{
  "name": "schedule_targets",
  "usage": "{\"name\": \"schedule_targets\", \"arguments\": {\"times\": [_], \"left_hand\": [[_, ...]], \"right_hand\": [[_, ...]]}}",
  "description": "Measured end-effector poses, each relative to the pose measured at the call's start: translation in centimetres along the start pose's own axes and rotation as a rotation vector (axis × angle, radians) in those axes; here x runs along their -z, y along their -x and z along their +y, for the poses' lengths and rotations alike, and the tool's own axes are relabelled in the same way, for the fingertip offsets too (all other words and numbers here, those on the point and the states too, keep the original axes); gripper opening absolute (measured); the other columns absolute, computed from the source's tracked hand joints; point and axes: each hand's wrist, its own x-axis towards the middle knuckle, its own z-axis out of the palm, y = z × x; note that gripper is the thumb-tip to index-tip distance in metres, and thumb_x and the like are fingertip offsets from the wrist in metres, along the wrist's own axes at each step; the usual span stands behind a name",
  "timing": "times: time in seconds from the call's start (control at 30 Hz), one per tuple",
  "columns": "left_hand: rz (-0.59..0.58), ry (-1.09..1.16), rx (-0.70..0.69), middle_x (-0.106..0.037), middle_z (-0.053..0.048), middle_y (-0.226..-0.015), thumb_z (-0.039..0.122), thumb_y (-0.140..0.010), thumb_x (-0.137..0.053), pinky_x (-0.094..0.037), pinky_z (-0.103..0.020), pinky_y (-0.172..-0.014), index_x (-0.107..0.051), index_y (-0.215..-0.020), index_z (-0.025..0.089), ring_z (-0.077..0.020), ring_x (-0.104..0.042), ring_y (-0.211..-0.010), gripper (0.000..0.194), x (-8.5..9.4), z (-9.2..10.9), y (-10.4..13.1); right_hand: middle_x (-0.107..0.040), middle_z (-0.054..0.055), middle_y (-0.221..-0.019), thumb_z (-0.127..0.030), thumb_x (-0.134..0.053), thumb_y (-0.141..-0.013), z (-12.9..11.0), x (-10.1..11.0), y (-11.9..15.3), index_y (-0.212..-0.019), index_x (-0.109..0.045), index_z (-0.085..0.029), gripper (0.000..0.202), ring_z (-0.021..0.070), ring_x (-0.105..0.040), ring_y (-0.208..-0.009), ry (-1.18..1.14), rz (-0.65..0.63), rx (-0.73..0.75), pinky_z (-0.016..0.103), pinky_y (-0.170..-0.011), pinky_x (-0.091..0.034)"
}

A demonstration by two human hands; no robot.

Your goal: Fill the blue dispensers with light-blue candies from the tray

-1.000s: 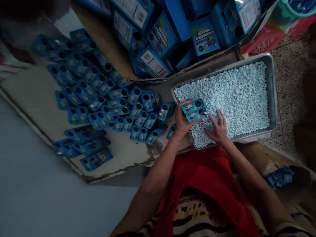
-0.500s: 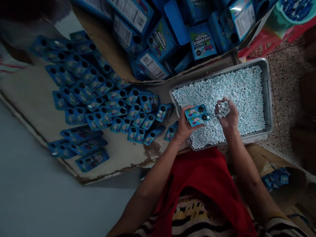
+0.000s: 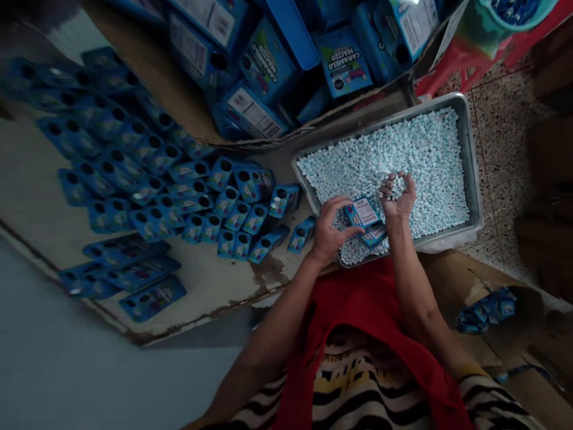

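Palm up, my right hand is cupped around a small heap of white and pale-blue candies above the metal tray. The tray holds a deep layer of the same small round pieces. My left hand is open at the tray's near left side, thumb and fingers apart. Just beyond its fingertips are two blue candy boxes, one with its white label side up and the other lower and partly behind it. Both are tilted over the candies; whether the thumb still touches them I cannot tell.
Many blue boxes with round holes stand on the worn table to the left. A large carton of blue boxes is behind. A teal tub sits at the far right, and an open brown carton near my right arm.
My left hand has opened and let go of the two boxes, which have turned over onto the candies. My right hand still cups its candies. The view has shifted slightly.
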Motion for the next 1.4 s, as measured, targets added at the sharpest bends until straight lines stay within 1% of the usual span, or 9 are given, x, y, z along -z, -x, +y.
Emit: {"name": "schedule_targets", "arguments": {"times": [0.1, 0.2, 0.47, 0.7, 0.83, 0.97, 1.1, 1.23, 1.4], "left_hand": [[-0.417, -0.065, -0.191, -0.061, -0.015, -0.161, 0.034, -0.078, -0.097, -0.038, -0.062, -0.131, -0.06, -0.153, 0.028, -0.0365, -0.05, -0.157, 0.084, 1.7, 0.1, -0.5], [-0.573, -0.08, -0.279, -0.067, -0.009, -0.156, 0.016, -0.086, -0.086, -0.037, -0.063, -0.132, -0.066, -0.149, 0.034, -0.0334, -0.056, -0.154, 0.068, 1.7, -0.4, -2.1], [-0.159, 0.077, 0.013, -0.08, -0.01, -0.128, 0.037, -0.091, -0.084, -0.061, -0.04, -0.106, -0.075, -0.132, 0.022, -0.0257, -0.078, -0.118, 0.044, 3.5, 0.7, -4.4], [-0.113, 0.05, -0.046, -0.08, -0.009, -0.127, 0.036, -0.092, -0.084, -0.06, -0.042, -0.108, -0.074, -0.13, 0.023, -0.0264, -0.075, -0.12, 0.041, 3.5, 4.4, -4.3], [-0.085, 0.016, -0.063, -0.079, -0.009, -0.127, 0.032, -0.09, -0.085, -0.06, -0.042, -0.106, -0.073, -0.13, 0.023, -0.0268, -0.075, -0.119, 0.042, 3.2, 4.5, -4.0], [-0.073, -0.048, -0.065, -0.079, -0.009, -0.123, 0.03, -0.089, -0.086, -0.061, -0.043, -0.105, -0.073, -0.129, 0.023, -0.0271, -0.076, -0.116, 0.042, 2.7, 4.5, -3.8], [-0.094, -0.094, -0.068, -0.078, -0.008, -0.126, 0.021, -0.089, -0.083, -0.057, -0.044, -0.111, -0.073, -0.129, 0.024, -0.0281, -0.073, -0.122, 0.042, 2.3, 4.4, -4.0], [-0.01, -0.065, 0.024, -0.077, -0.008, -0.125, 0.017, -0.089, -0.079, -0.058, -0.041, -0.108, -0.073, -0.128, 0.024, -0.0269, -0.073, -0.119, 0.04, 2.4, 3.1, -3.9], [-0.025, 0.009, 0.057, -0.078, -0.007, -0.123, 0.013, -0.089, -0.076, -0.058, -0.04, -0.107, -0.075, -0.123, 0.024, -0.0259, -0.074, -0.119, 0.035, 2.2, 1.3, -3.4]], "right_hand": [[-0.065, -0.007, -0.071, -0.043, -0.071, -0.094, -1.3, 0.6, -0.3, -0.088, -0.06, -0.025, 0.022, 0.0067, -0.055, -0.056, 0.001, -0.024, -0.076, 0.016, -0.044, -0.042], [-0.064, -0.008, -0.072, -0.042, -0.075, -0.093, -2.5, 0.9, 0.7, -0.093, -0.064, -0.025, 0.02, 0.0061, -0.054, -0.056, 0.058, -0.111, -0.079, 0.015, -0.043, -0.04], [-0.071, -0.002, -0.088, -0.054, -0.075, -0.095, -3.9, -3.0, 6.6, -0.101, -0.068, -0.03, 0.026, 0.014, -0.069, -0.083, 0.09, -0.239, 0.086, 0.028, -0.069, -0.062], [-0.064, 0.0, -0.086, -0.066, -0.066, -0.096, -3.0, -8.3, 8.9, -0.089, -0.061, -0.029, 0.038, 0.0185, -0.067, -0.086, 0.454, -0.319, 0.345, 0.039, -0.088, -0.062], [-0.058, -0.002, -0.075, -0.058, -0.076, -0.09, -1.3, -8.4, 8.7, -0.075, -0.056, -0.027, 0.04, 0.0159, -0.063, -0.079, 0.56, -0.256, 0.464, 0.034, -0.086, -0.059], [-0.054, -0.003, -0.073, -0.066, -0.06, -0.101, 0.4, -7.8, 7.5, -0.077, -0.055, -0.028, 0.045, 0.0123, -0.057, -0.068, 0.559, -0.116, 0.504, 0.028, -0.075, -0.056], [-0.057, -0.003, -0.073, -0.068, -0.059, -0.101, -0.4, -6.1, 5.5, -0.08, -0.058, -0.027, 0.046, 0.0102, -0.059, -0.065, 0.363, -0.04, 0.383, 0.022, -0.061, -0.055], [-0.054, -0.007, -0.063, -0.037, -0.07, -0.102, -4.3, -2.8, 3.5, -0.077, -0.051, -0.023, 0.034, 0.0053, -0.056, -0.055, -0.02, 0.142, 0.052, 0.012, -0.048, -0.048], [-0.057, -0.005, -0.063, -0.027, -0.053, -0.108, -6.6, 0.2, 4.3, -0.081, -0.054, -0.023, 0.027, 0.0074, -0.057, -0.052, -0.049, 0.369, -0.19, 0.012, -0.043, -0.047]]}}
